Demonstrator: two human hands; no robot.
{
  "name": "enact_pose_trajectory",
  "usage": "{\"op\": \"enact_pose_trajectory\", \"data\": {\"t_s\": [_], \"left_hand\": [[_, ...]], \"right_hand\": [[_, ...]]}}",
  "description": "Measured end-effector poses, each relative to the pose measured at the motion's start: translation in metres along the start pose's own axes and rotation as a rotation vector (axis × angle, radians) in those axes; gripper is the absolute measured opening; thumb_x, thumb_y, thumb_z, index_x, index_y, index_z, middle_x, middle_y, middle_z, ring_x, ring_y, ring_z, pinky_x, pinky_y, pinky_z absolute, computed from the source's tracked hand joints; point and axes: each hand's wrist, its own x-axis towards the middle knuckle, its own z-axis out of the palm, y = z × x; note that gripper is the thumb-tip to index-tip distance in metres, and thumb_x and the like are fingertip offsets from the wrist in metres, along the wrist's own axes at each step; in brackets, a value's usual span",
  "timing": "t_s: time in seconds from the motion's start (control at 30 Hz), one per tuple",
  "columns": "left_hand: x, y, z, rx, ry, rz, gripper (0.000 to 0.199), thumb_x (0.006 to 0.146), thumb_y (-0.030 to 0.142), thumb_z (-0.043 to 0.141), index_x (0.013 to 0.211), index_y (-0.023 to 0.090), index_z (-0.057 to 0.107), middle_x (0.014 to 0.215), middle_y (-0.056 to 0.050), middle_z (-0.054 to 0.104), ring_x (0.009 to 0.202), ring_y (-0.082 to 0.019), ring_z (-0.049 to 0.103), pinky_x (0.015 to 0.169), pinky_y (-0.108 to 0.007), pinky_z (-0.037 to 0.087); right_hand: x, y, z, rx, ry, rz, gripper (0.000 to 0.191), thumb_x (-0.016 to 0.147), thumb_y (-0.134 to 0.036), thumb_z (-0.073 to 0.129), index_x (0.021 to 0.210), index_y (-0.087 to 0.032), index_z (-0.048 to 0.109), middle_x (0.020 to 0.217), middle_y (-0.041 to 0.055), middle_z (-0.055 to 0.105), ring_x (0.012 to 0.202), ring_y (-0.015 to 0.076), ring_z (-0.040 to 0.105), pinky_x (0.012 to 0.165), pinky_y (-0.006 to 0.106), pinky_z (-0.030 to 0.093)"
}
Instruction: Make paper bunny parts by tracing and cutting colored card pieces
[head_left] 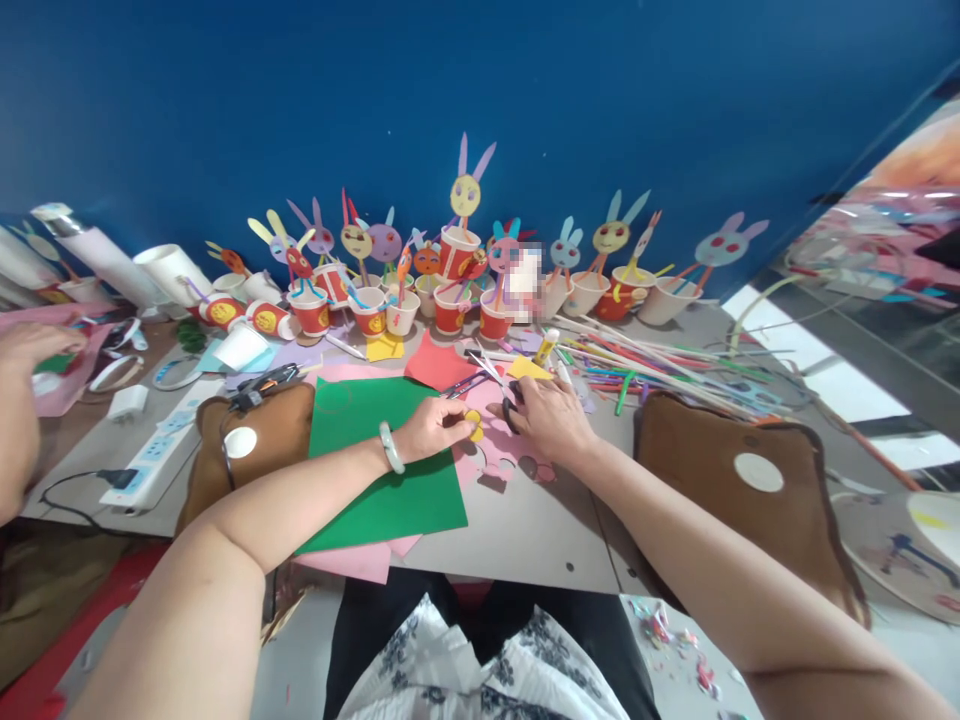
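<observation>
My left hand (436, 427), with a pale bangle at the wrist, pinches a small yellow paper piece (475, 428) between thumb and finger. My right hand (553, 415) is closed on a pair of scissors (493, 371). The blades point up and left, away from me, and do not touch the yellow piece. Under my left forearm lies a large green sheet (390, 495). Pink paper with cut-out holes (495, 468) lies below and between my hands. A red sheet (435, 360) is just beyond them.
Paper cups with rabbit faces (465, 195) line the blue wall. Coloured sticks (637, 350) and a brown cushion (735, 480) lie right. Another brown cushion (262, 440) and a power strip (161, 450) lie left. At the far left is another person's arm (16, 420).
</observation>
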Motion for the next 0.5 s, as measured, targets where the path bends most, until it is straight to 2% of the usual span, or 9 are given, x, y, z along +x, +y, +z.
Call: {"op": "enact_pose_trajectory", "data": {"t_s": [0.13,0.23,0.33,0.5], "left_hand": [[0.0015,0.0017,-0.0003,-0.034,-0.007,0.007,0.024,0.083,0.033,0.067,0.075,0.011,0.066,0.076,-0.005,0.070,0.070,-0.014,0.068,0.068,-0.023,0.054],[0.0031,0.0002,-0.0006,-0.084,0.026,-0.047,0.027,0.080,0.037,0.073,0.074,0.011,0.066,0.071,-0.004,0.069,0.065,-0.013,0.067,0.061,-0.021,0.054],[0.0041,-0.0018,-0.0013,-0.167,0.039,-0.100,0.036,0.075,0.044,0.078,0.072,0.011,0.064,0.062,0.000,0.064,0.058,-0.011,0.064,0.057,-0.021,0.054],[0.0036,-0.0010,-0.0026,-0.221,0.042,-0.138,0.044,0.072,0.051,0.081,0.072,0.012,0.062,0.061,0.001,0.063,0.055,-0.010,0.061,0.056,-0.023,0.054]], "right_hand": [[0.0008,0.0008,0.0022,0.002,-0.049,0.047,0.039,0.098,-0.052,0.047,0.097,-0.015,0.059,0.090,0.0156,0.073,0.092,0.0306,0.068,0.087,0.039,0.039],[0.0008,0.0007,0.0025,0.084,0.046,0.025,0.036,0.095,-0.052,0.050,0.091,-0.018,0.057,0.089,0.0153,0.072,0.091,0.0312,0.066,0.087,0.040,0.040],[0.0008,-0.0012,0.0035,0.282,0.141,-0.006,0.032,0.094,-0.051,0.050,0.082,-0.021,0.053,0.081,0.0115,0.070,0.086,0.0293,0.065,0.086,0.040,0.042],[-0.0024,-0.0079,0.0084,0.706,0.164,-0.010,0.031,0.091,-0.050,0.053,0.077,-0.023,0.053,0.079,0.0077,0.070,0.076,0.0228,0.064,0.072,0.034,0.046]]}}
